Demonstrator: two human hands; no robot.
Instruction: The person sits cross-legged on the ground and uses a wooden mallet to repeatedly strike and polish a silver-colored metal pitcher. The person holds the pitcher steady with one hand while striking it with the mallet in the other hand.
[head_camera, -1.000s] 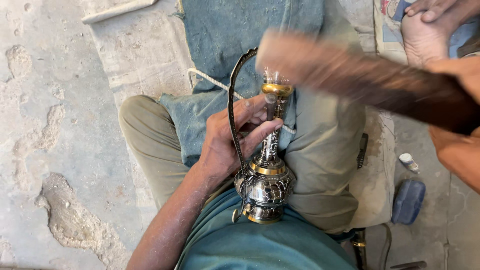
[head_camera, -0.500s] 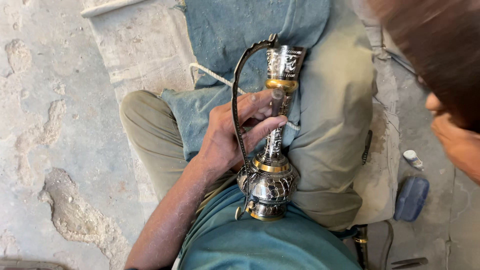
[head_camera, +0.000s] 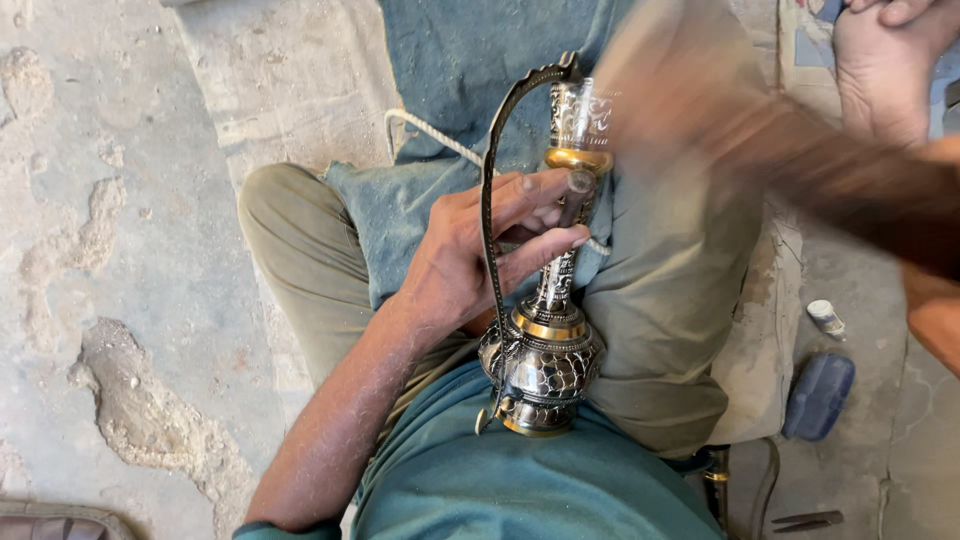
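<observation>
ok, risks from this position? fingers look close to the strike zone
1. The left hand grips the engraved metal ewer's neck, fingertips beside the gold band; the blurred wooden mallet swings right there, so a finger strike seems possible.
2. The ewer rests loosely on the lap; a hit may twist it loose.
3. The thin curved handle could bend under a stray blow.

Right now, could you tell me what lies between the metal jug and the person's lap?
In the head view, a blue-grey cloth lies under the metal jug, over the person's lap; the left hand grips the jug's neck.
</observation>
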